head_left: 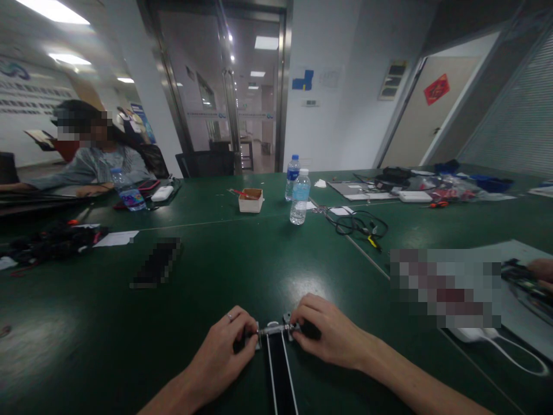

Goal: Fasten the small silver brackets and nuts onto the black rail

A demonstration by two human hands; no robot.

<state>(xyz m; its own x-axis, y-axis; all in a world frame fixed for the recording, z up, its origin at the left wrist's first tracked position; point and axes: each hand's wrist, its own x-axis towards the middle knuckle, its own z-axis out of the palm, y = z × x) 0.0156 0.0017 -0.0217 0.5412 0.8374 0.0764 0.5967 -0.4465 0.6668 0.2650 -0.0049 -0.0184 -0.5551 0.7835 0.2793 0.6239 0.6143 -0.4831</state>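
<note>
The left hand (231, 340) and right hand (322, 328) each pinch one end of a short metal bar (275, 329) between thumb and fingers. The bar lies crosswise at the far end of a dark strip (283, 374) with pale edges, which runs along the table (233, 253) toward the bottom of the view, between the two forearms.

The table is dark green, with glare on it beyond the hands and at the lower left, and thin seams crossing its top. Left of centre lies a dark flat object (158, 262), blurred out. Farther off stand a small open box (251, 201) and, to its right, a clear bottle (299, 199) with another bottle (292, 176) just behind it. A loose black cable (358, 225) lies near them. At the right edge, another person's hand (542, 271) is beside dark parts over a pale board (518, 253).

On the far left a person (110, 161) sits at the table near a third bottle (129, 193). Behind the table are a black chair (207, 164), a metal-framed glass door (254, 69) and white walls. To the right, a beige door (432, 124) bears a red paper (436, 90), with blinds (514, 104) beyond.
</note>
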